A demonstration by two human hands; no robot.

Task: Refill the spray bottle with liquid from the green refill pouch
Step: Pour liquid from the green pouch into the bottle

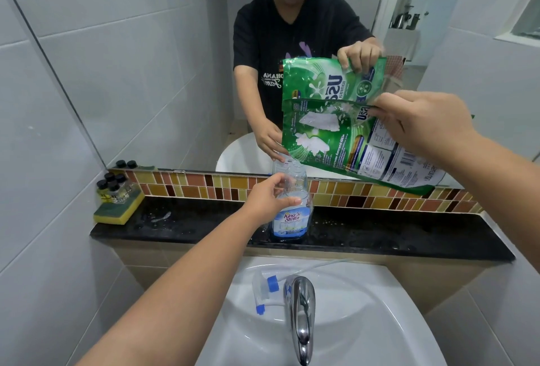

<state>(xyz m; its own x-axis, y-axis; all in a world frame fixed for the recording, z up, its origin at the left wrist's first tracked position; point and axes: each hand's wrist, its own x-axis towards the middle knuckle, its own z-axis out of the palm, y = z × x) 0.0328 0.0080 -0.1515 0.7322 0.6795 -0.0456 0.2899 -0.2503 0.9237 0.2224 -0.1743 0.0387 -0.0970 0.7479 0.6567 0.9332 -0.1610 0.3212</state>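
Both arms reach forward: left hand (270, 194) curled low, right hand (420, 123) pinching higher up.

Glossy plastics on polished stone

The green refill pouch (344, 143) is shiny, crinkled film; the spray bottle (292, 208) is clear, smooth plastic with a glossy label, near the speckled black ledge's (409, 234) front edge. The tap (301, 313) is mirror-bright chrome; the basin (365, 322) is smooth white ceramic.

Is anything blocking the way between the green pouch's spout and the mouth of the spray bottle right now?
Nothing visible does. The spray bottle stands open on the ledge, steadied by the left hand; its trigger head lies in the sink. The right hand tips the green refill pouch right over the neck.
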